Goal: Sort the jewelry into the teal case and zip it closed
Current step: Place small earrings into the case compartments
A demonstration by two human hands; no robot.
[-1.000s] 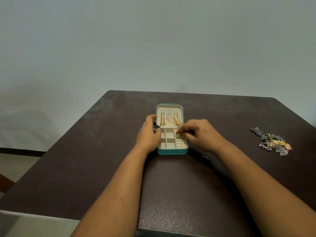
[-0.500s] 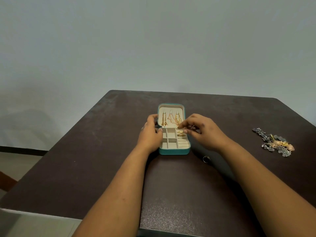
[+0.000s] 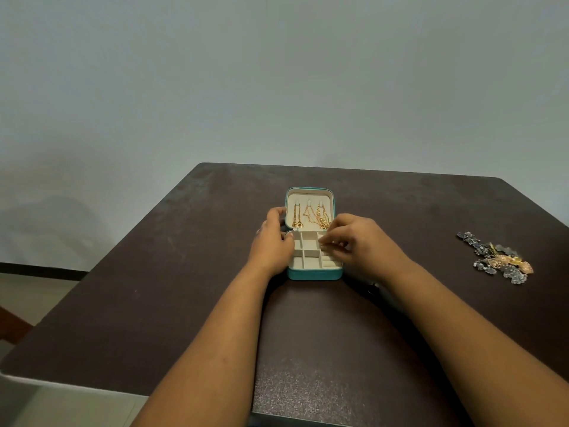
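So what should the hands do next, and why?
Probably the right hand should let go at the ring slots and reach for the pile of jewelry lying loose on the table to the right. The teal case is open, steadied by the left hand, and its small compartments look empty.

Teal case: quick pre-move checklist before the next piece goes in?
1. Teal zip case open, lid up: ok.
2. Left hand steadying the case's left edge: ok.
3. Right hand fingers over the right-side ring rolls; whether they pinch anything: cannot tell.
4. Gold chains hung in the lid: ok.
5. Front cream compartments free: ok.
6. Loose jewelry pile at the dark table's right, unsorted: not ok.
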